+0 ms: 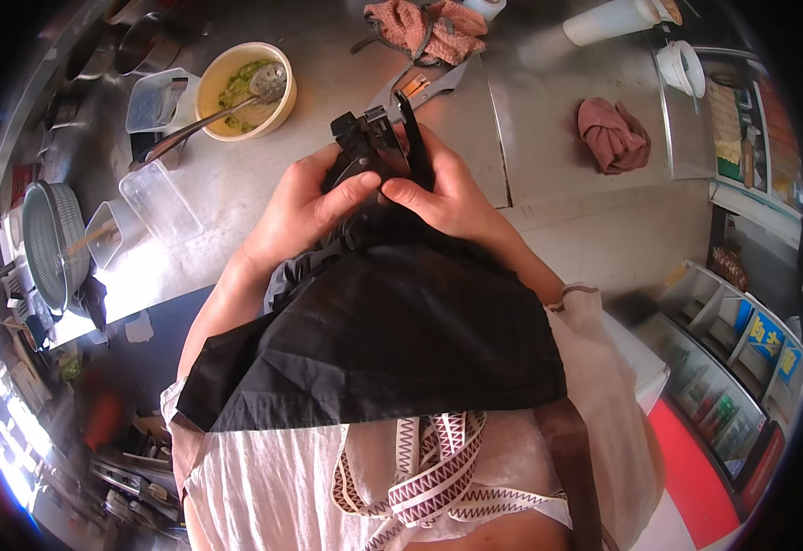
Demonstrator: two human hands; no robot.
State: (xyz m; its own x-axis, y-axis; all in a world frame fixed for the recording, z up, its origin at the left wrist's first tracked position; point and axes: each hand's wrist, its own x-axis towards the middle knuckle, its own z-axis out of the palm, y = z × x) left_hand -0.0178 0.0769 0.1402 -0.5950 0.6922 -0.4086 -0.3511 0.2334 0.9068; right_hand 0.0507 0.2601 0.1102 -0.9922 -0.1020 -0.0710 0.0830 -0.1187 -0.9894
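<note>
Clothing: a sheer white garment (pixel 264 477) fills the bottom of the frame, with a white strap patterned in dark red zigzags (pixel 438 468) hanging at the lower centre.
Black cloth: a wide sheet of thin black fabric (pixel 374 340) spreads across the middle of the frame, over both forearms, and narrows to a gathered neck just below the hands.
Left hand: the left hand (pixel 305 207) sits left of centre, fingers curled and closed around the black plastic clip-like object (pixel 365 147), thumb pressed over the gathered cloth.
Right hand: the right hand (pixel 447 197) sits right of centre, closed on the same black object and on a black strap rising from it, its thumb tip touching the left thumb.
Black object: held by both hands just above the frame's centre, over the grey metal counter (pixel 548 138).
Tongs: a pair of metal tongs (pixel 420 87) lies on the counter just beyond the hands.
Bowl: a round cream bowl of chopped green and yellow food (pixel 245 92) stands at upper left, with a metal ladle (pixel 209 115) resting in it.
Tubs: 2 clear plastic tubs, 1 (pixel 158 202) at left and 1 (pixel 153 101) beside the bowl.
Cloths: a crumpled orange-pink rag (pixel 429 28) at top centre and a dusky pink rag (pixel 613 133) at upper right.
Strainer: a round wire mesh basket (pixel 52 239) at the far left edge.
</note>
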